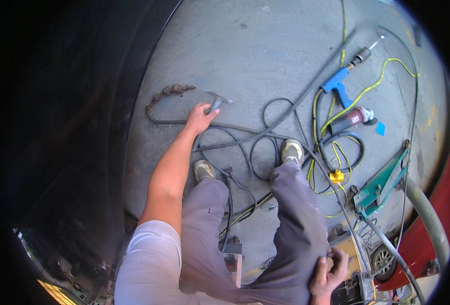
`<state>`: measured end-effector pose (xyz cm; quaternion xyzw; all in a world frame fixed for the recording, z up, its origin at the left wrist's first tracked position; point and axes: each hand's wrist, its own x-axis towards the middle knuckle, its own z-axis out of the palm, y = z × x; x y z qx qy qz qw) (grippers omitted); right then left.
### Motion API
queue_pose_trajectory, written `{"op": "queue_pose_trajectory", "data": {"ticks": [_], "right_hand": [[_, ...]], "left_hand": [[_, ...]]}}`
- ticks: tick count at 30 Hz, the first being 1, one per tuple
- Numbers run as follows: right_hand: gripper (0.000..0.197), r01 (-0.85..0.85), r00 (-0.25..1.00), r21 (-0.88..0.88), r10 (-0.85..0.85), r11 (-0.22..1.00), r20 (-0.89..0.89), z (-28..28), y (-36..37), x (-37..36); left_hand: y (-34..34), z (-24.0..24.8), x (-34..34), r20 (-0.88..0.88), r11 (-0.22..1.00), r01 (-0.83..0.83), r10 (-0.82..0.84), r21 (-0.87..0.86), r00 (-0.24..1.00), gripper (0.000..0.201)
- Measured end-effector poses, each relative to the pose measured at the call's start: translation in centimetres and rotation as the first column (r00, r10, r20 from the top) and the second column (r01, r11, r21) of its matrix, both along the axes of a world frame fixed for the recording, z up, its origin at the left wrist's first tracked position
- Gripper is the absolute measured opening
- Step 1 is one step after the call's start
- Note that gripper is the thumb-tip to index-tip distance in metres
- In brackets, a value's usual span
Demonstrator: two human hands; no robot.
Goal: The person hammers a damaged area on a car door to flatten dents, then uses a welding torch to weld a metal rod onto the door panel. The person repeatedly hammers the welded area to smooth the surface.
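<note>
While you bend over the concrete floor (265, 56), your left hand (200, 117) reaches to the upper middle of the frame and closes its fingers around a small grey tool (216, 104), apparently a hammer, lying on the ground just beside a black cable (169, 122). Your right hand (329, 274), at the lower right, rests clenched against your grey trouser leg (296, 223). Your two shoes (292, 151) stand among looped black leads at the centre. To the right of them lie a blue gun-shaped tool (338, 86), an angle grinder (354, 118), a yellow cord (367, 90) and a green clamp (382, 183).
</note>
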<state>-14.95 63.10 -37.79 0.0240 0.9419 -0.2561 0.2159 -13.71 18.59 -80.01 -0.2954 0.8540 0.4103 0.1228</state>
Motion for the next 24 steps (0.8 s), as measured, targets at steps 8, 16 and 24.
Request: {"op": "queue_pose_trajectory", "data": {"ticks": [8, 16, 24], "right_hand": [[0.039, -0.018, 0.999, 0.001, 0.018, 1.0, 0.029, -0.8, -0.8, -1.7], [0.045, -0.042, 0.997, 0.078, 0.037, 0.996, 0.067, -1.2, -1.6, -2.7], [0.033, -0.162, 0.987, 0.106, 0.16, 0.981, 0.026, -0.9, -1.9, -2.0]], "left_hand": [[-5.8, -6.4, 7.5, 0.246, 0.7, -0.248, 0.524, -0.669, 0.815, 0.05], [-11.3, -13.3, 13.6, 0.279, 0.298, -0.935, 0.93, -0.195, 0.238, 0.067], [-10.2, -9.1, 12.0, 0.235, -0.167, -0.822, 0.971, 0.544, -0.042, 0.058]]}}
